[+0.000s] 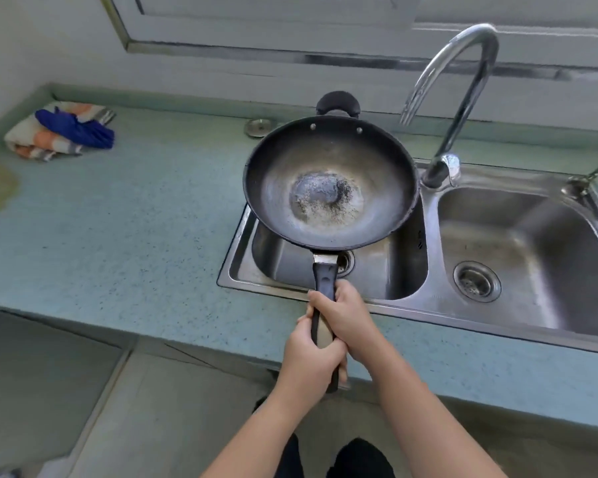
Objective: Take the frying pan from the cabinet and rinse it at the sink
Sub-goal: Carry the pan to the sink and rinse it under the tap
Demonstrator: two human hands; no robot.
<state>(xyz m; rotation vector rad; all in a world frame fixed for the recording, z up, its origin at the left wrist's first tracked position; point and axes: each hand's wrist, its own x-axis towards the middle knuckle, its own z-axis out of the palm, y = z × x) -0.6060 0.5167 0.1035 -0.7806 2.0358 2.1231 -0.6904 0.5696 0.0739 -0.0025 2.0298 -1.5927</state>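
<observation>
While the fingers (320, 300) of both hands are clamped round its handle (325, 276), the frying pan (330, 182) hangs over the left basin of the sink (432, 243), long axis running away from the person. The right hand (347, 315) grips ahead of the left hand (308, 357), nearer the bowl. The faucet spout (425, 74) ends beyond the pan's right rim, so a rightward shift seems needed.

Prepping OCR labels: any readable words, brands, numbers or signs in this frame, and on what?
No text can be read anywhere in this view.
Small dark mark on the divider wall of the stainless steel double sink: too small and blurred to read.
Round black frying pan: no print visible.
</observation>
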